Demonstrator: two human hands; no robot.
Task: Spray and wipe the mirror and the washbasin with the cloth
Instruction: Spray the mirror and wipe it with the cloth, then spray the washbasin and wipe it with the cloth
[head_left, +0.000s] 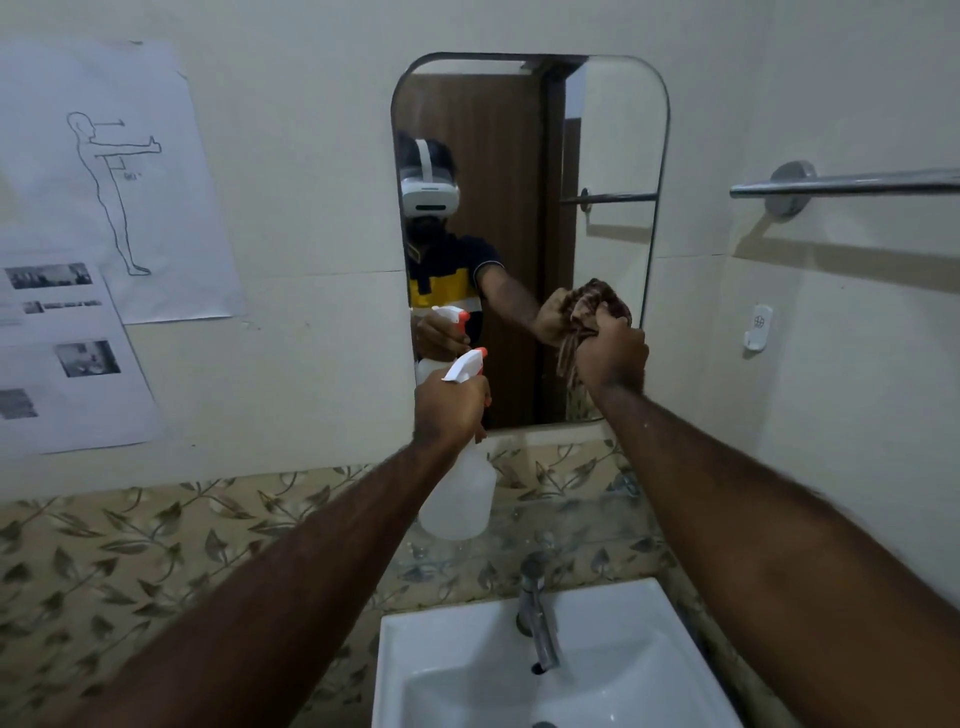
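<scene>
The cloth was gripped bunched in the right hand and pressed against the lower right of the mirror. The spray bottle was clutched in the left hand, nozzle aimed at the glass, above the washbasin. Even pressure and overlapping strokes would probably be needed, with the bottle held clear.

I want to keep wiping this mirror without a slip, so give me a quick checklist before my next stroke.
1. Cloth gripped in right hand: ok.
2. Cloth touching the mirror: cannot tell for sure, it looks pressed against the lower right part.
3. Spray bottle held firmly in left hand: ok.
4. Nozzle aimed at the mirror: ok.
5. Liquid left in the bottle: cannot tell.
6. Washbasin wiped: cannot tell.
</scene>
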